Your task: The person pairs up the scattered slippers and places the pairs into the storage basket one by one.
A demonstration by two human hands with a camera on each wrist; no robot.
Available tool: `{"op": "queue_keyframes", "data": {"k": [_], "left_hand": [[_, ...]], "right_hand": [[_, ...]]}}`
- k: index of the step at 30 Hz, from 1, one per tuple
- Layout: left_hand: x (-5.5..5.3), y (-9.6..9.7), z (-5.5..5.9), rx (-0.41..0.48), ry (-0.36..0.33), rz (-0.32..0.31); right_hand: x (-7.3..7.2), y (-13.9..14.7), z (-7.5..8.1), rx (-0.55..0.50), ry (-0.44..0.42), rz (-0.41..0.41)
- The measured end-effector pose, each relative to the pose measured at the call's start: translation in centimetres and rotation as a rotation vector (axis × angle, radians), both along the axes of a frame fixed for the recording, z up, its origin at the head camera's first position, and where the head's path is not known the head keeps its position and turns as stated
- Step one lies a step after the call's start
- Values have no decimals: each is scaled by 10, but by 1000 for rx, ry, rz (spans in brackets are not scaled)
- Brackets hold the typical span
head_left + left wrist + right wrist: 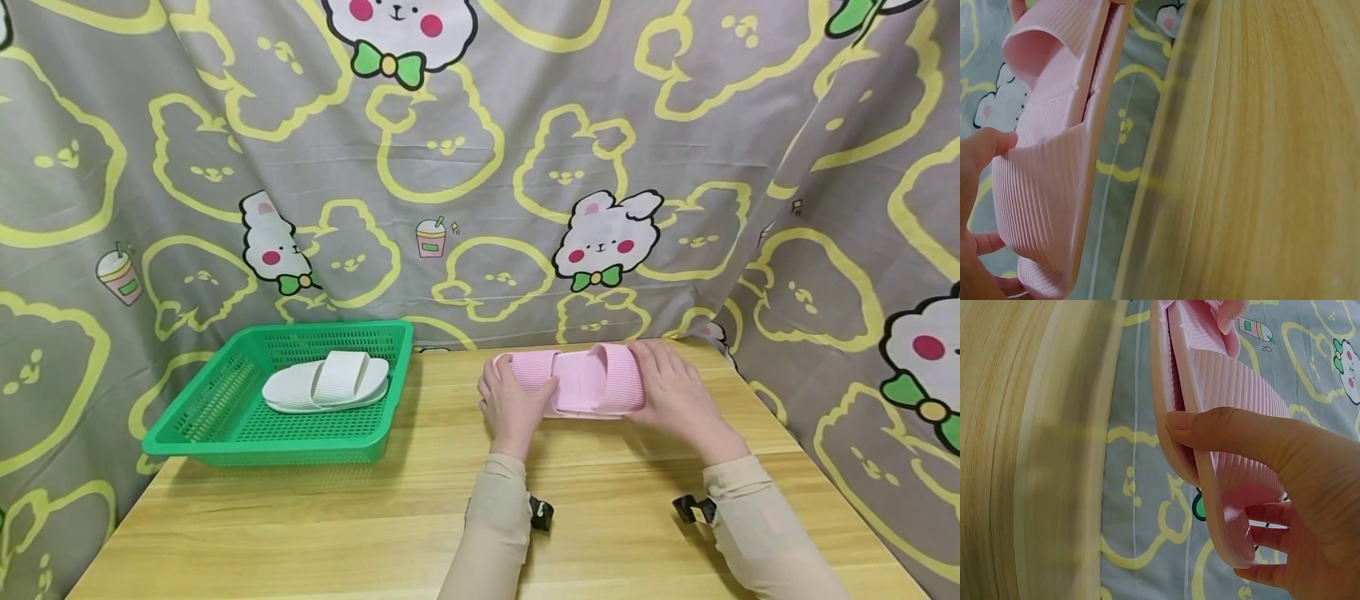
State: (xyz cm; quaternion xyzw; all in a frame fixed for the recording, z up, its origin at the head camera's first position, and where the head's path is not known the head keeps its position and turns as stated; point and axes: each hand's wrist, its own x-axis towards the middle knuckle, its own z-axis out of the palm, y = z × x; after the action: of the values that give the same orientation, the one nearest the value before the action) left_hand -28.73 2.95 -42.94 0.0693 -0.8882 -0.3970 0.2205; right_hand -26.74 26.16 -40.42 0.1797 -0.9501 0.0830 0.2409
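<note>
A pair of pink slippers (pixel 579 381) with ribbed straps is held between both hands over the far right part of the table. The two lie one against the other, and a narrow gap shows between their soles in the wrist views. At the left end, my left hand (pixel 516 410) grips them, its thumb by a strap (pixel 1041 187) and its fingers around the end. My right hand (pixel 681 398) grips the other end. Its thumb (pixel 1210 428) presses across the sole edges, with the other fingers behind the strap. Whether the slippers touch the table is unclear.
A green plastic basket (pixel 378 446) stands on the left of the wooden table (pixel 322 533), with white slippers (pixel 341 379) lying in it. A patterned curtain (pixel 480 167) hangs close behind the table and along its right side.
</note>
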Motion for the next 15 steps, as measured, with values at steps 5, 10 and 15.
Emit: {"op": "queue_keyframes", "data": {"k": [5, 10, 15], "left_hand": [[-1, 0, -2, -4, 3, -12], [0, 0, -2, 13, 0, -19], [0, 0, -2, 22, -6, -23]], "right_hand": [[-1, -1, -2, -2, -12, 0], [-1, -1, -2, 3, -18, -6], [0, -3, -1, 3, -8, -4]]}}
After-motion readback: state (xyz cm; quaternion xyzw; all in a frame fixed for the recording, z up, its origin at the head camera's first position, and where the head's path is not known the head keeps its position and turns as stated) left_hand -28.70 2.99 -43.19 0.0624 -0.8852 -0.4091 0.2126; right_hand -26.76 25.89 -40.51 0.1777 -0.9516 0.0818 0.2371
